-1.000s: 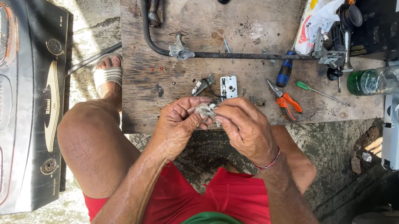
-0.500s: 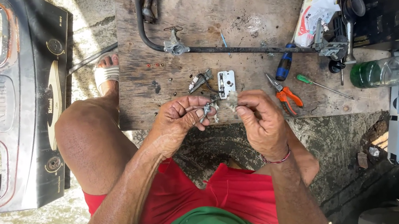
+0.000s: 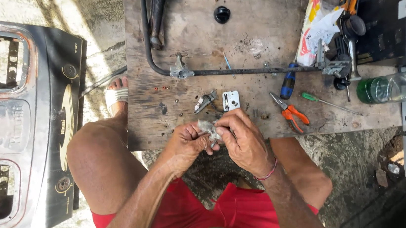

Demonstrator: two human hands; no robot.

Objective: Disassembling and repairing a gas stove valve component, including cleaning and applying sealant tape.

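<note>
My left hand [image 3: 186, 143] and my right hand [image 3: 242, 137] meet at the near edge of a worn wooden board [image 3: 253, 15]. Between the fingertips of both hands sits a small grey metal part [image 3: 209, 127]; its exact shape is hidden by my fingers. Just beyond it on the board lie a small white square plate [image 3: 231, 100] and a little metal lever piece [image 3: 205, 102]. Orange-handled pliers [image 3: 290, 113] lie to the right of my right hand.
A bent black metal pipe [image 3: 238, 70] crosses the board. A blue-handled screwdriver [image 3: 288, 84], a green-handled screwdriver [image 3: 328, 102] and a black knob [image 3: 221, 14] lie there too. A green plastic bottle [image 3: 391, 88] lies at the right. A black stove top panel [image 3: 20, 121] rests on the left.
My hands have come back together on the small metal part, after my right hand had pulled slightly away to the right. The view has shifted a little.
</note>
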